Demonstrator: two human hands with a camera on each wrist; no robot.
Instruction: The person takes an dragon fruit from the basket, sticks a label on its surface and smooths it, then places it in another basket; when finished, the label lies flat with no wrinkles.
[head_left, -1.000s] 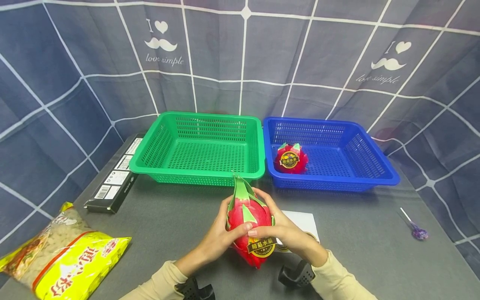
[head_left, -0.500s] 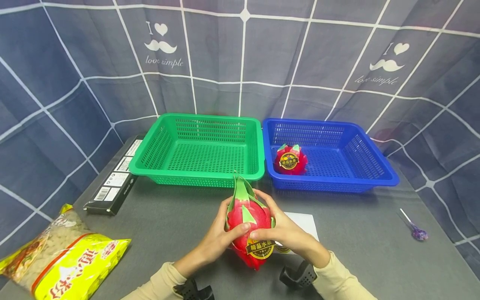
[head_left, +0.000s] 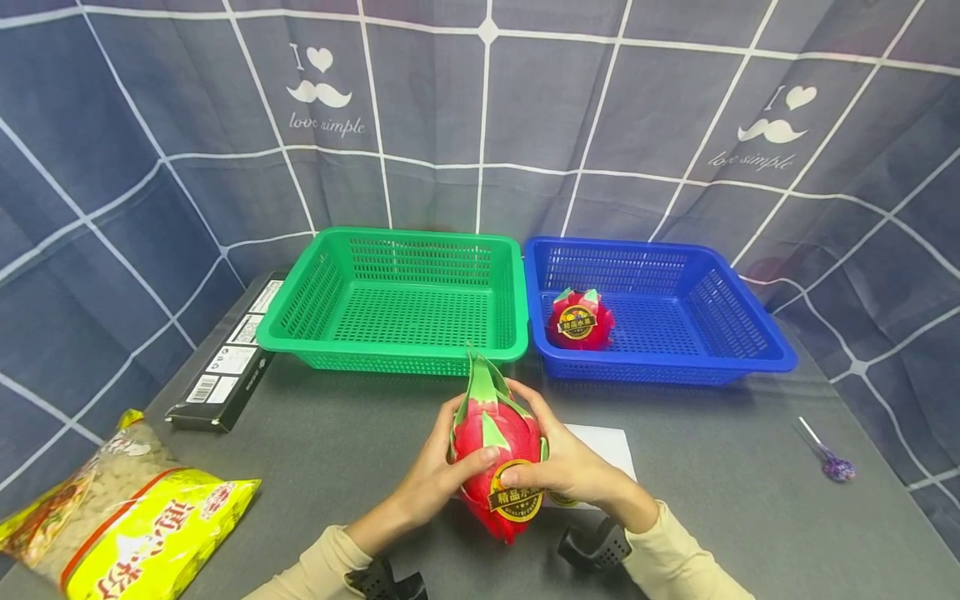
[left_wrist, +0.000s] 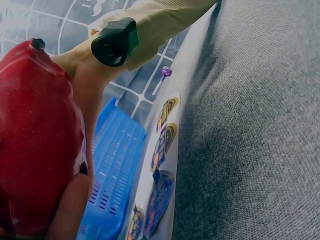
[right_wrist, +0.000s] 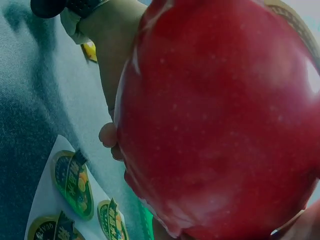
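Observation:
Both hands hold a red dragon fruit [head_left: 517,429] with green leafy tips over the front middle of the table. My left hand [head_left: 429,475] grips its left side, thumb across the front. On the other side my right hand [head_left: 577,467] wraps round it, thumb pressing the upper part of a round black-and-gold sticker [head_left: 516,502] on the skin. The fruit fills much of the right wrist view, its red skin [right_wrist: 210,115] glossy. Below and behind the right hand lies a white sticker sheet [head_left: 607,442], bearing several round stickers [left_wrist: 160,195] in the left wrist view.
Farther back stand a green basket [head_left: 420,364] and a blue basket [head_left: 667,367], the blue one holding another stickered dragon fruit [head_left: 581,323]. At left lie a black box [head_left: 228,367] and a yellow food bag [head_left: 142,517]. A lollipop [head_left: 836,467] is at right.
The dragon fruit has turned slightly in my hands and its lower tip has shifted left. My right thumb now lies on the sticker's upper part, which shows more fully.

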